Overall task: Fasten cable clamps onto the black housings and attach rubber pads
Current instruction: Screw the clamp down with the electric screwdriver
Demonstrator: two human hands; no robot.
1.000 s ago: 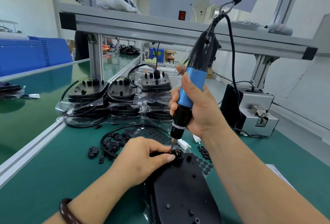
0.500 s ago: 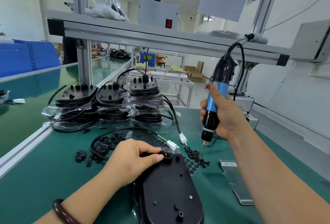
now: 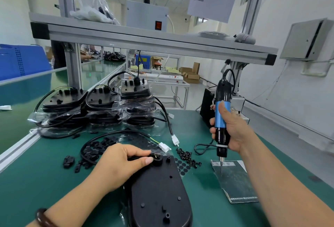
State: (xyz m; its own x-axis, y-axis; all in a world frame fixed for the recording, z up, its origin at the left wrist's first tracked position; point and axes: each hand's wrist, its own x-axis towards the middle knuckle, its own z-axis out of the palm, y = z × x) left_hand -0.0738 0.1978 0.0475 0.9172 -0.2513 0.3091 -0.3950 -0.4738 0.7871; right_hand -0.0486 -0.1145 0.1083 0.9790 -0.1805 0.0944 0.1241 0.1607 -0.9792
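Rightward we had swung our right hand [image 3: 235, 131], gripping the blue screwdriver [image 3: 219, 118], its bit on a dark card [image 3: 235, 181] on the green mat [image 3: 36, 181], while our left hand [image 3: 117, 163] pinched the cable clamp [image 3: 156, 156] on the black housing [image 3: 159, 190].

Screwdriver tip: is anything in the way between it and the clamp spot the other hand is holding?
Nothing tall. Only the small black screws and flat rubber pads lie on the table between the screwdriver and the clamp spot, low enough to pass over. The left hand pinches the cable right beside it.
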